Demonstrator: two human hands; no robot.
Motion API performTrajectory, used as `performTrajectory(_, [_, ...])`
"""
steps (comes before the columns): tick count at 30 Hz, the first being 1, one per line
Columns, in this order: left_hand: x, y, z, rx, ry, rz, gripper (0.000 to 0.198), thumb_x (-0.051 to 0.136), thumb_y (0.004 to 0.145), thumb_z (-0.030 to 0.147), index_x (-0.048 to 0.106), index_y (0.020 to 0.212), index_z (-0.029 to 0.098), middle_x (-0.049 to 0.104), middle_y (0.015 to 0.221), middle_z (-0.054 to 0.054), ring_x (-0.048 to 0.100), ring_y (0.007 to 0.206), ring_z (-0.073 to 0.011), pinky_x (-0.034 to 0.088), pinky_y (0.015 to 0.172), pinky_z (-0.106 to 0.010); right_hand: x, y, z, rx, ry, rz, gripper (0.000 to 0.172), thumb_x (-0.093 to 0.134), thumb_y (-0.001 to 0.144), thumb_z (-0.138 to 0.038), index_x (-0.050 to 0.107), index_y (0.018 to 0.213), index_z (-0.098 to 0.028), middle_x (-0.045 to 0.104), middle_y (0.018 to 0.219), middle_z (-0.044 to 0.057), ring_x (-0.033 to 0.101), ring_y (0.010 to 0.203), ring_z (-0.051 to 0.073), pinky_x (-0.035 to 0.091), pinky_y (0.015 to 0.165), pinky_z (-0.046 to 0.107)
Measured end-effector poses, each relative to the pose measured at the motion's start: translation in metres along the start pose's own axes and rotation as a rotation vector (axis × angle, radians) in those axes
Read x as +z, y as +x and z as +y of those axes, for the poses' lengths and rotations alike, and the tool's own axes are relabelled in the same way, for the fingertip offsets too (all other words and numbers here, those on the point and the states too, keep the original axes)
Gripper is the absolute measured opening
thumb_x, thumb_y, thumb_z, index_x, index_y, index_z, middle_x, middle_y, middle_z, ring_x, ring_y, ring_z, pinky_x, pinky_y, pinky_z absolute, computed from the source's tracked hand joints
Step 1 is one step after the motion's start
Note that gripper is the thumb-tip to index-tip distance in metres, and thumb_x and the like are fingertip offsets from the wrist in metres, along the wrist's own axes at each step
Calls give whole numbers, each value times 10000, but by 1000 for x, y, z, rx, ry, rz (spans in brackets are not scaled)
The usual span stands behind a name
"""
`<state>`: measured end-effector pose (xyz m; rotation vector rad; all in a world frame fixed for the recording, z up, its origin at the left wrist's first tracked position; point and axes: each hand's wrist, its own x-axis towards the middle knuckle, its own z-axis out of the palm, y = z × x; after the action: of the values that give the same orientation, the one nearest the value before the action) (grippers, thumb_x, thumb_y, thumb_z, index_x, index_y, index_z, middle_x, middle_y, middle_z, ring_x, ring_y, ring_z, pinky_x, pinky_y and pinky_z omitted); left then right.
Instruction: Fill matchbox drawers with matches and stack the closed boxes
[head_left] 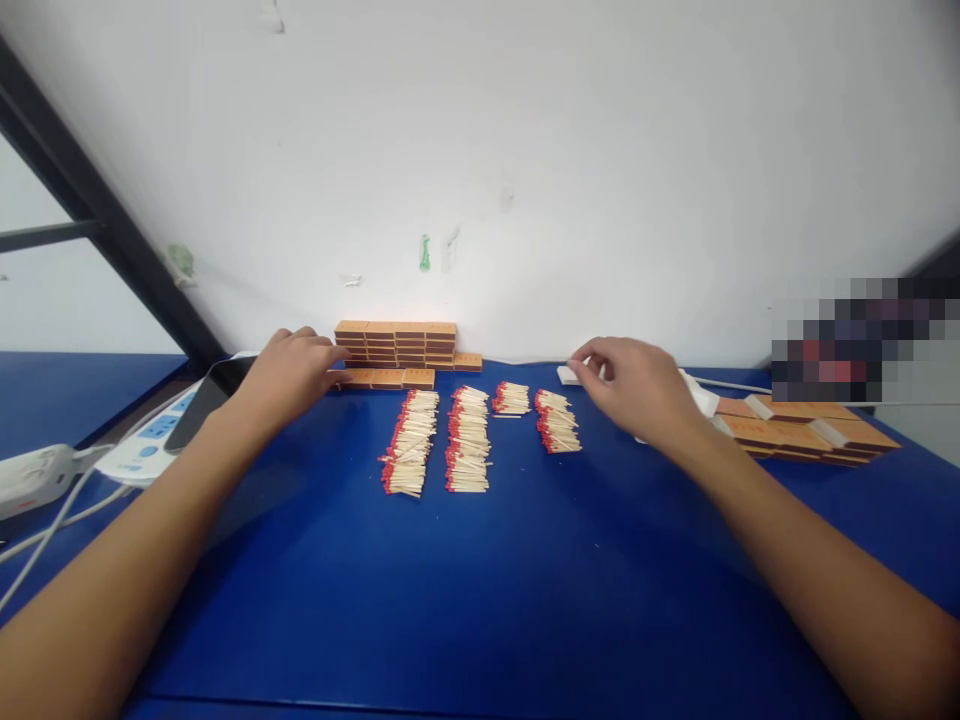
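My left hand (pixel 295 372) is at the left end of a short front row of orange matchboxes (pixel 386 379), thumb and fingers closed around the end matchbox (pixel 352 377). Behind that row a stack of matchboxes (pixel 396 343) stands against the wall. Over on the right, my right hand (pixel 634 385) pinches a small white piece (pixel 568 375) that looks like a matchbox tray, low at the back of the table. Between my hands lie red-tipped matches in several piles: two long piles (pixel 411 440) (pixel 468 440), a small pile (pixel 511 399) and a medium pile (pixel 557 422).
More matchboxes (pixel 810 432) are stacked at the right, with white pieces beside and on them. To the left are a power strip (pixel 146 440), a dark phone (pixel 196 410), a white charger (pixel 37 475) and cables. A white wall rises behind the blue table (pixel 480 600).
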<state>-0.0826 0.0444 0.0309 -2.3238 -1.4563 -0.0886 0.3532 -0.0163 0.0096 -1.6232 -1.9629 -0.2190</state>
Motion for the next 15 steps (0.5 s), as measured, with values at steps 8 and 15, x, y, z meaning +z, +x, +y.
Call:
performTrajectory(8, [-17,-7,71,322,-296,130,284,585,1007,401,780,1066,203,753,935,-112,678,906,-290,502,831,-414,-6,13,66,-76,-230,-126,249,553,974,-309,768,916,-198,729,879,128,592,873,304,406,743,412])
performTrajectory(15, [-13,-11,88,415,-348,158,337,511,1059,393,774,993,193,727,859,-105,646,830,-259,510,774,-387,35,15,61,-221,-395,-142,259,546,960,-215,799,946,-165,692,1001,193,517,1030,350,392,797,447])
